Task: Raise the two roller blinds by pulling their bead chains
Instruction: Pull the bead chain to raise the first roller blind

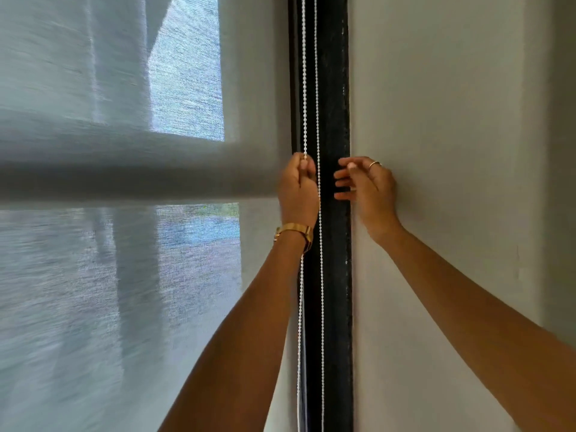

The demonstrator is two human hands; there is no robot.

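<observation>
Bare forearms are seen nearest the camera, reaching up toward the black window frame (332,275), which serves as the landmark for everything else. A gold watch (294,230) is worn on the left wrist, just left of the frame. The left hand (297,190) is closed, its grip pinched on the left strand of the white bead chain (304,88), which runs taut upward out of the fist and hangs down again below the wrist. A second strand (321,291) hangs free directly in front of the frame, passing just beside the left hand. The right hand (366,185) is held at the frame's right edge with its grip open, fingers spread toward the chain and nothing held; a ring (375,164) is worn on one finger.

Left of the frame, the sheer grey roller blind (109,275) is seen covering the glass down to the bottom of the view, so it is judged not to be fully raised yet. Its fabric is blurred, and its bottom edge cannot be seen. A darker band across it at hand height may be a window bar behind or a fold; this cannot be told. Only one blind can be made out, so the second is presumed to be left to do.

Right of the frame, a plain pale plastered wall (452,120) is seen, with a corner further right. Through the fabric, daylight and blurred outdoor shapes are faintly visible.
</observation>
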